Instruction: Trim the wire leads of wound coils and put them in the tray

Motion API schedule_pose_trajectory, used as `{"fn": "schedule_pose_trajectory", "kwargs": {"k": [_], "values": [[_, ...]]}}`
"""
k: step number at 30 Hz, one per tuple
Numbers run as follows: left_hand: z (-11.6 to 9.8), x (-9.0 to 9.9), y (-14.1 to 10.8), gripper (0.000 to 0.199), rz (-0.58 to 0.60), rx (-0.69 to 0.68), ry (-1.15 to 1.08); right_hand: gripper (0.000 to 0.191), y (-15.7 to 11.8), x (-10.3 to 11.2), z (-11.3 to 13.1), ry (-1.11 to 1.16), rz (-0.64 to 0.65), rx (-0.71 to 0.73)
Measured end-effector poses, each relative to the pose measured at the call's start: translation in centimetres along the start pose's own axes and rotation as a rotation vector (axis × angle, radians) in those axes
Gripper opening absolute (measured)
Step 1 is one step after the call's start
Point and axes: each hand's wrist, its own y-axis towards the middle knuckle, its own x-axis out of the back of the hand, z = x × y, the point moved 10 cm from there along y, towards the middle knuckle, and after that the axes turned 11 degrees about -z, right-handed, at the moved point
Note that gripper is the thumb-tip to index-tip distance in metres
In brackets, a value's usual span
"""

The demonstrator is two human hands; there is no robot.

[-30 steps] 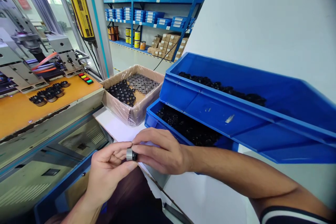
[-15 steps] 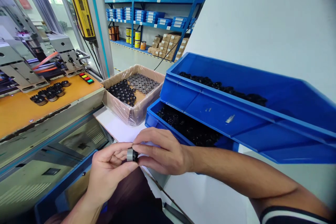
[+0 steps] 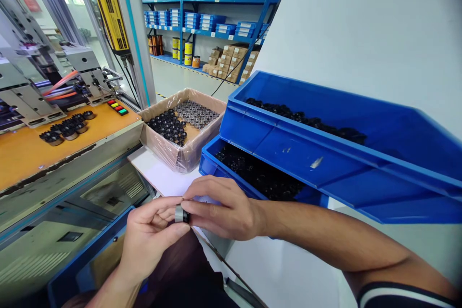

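Between my two hands is a small round part, a grey laminated metal core (image 3: 178,213) with a black plastic end piece (image 3: 186,216) on its right side. My left hand (image 3: 149,233) is closed on the grey core, thumb below and index finger above. From the right, the fingers of my right hand (image 3: 222,209) pinch the black piece and meet the left fingertips at the top. My fingers partly cover the part. Both hands are above my lap, in front of the white table edge (image 3: 169,183).
Behind my hands, a plastic-lined carton (image 3: 187,156) holds grey cores and black-topped ones. To the right, a blue bin (image 3: 274,139) of black parts rests above a lower blue bin (image 3: 209,163). Several assembled parts (image 3: 68,127) stand on the orange machine table (image 3: 21,161) at left.
My hands keep almost the same pose around the part, with only a slight shift of the fingers. A metal cylinder on the machine at left shows more clearly now.
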Motion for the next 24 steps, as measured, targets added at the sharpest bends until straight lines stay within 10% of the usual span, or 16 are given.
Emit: {"fn": "schedule_pose_trajectory", "kwargs": {"k": [10,19,24], "values": [[1.3,-0.5,-0.4,0.032,-0.047,0.081,-0.035,0.024,-0.2,-0.1,1.2,-0.172,0.029,0.179],[-3.0,-0.3,-1.3,0.030,-0.046,-0.413,0.365,0.016,-0.4,-0.7,0.7,0.015,0.048,-0.151],[-3.5,1.8,-1.7,0.021,-0.123,-0.477,0.591,0.029,1.0,2.0,-3.0,-0.155,0.270,-0.069]]}}
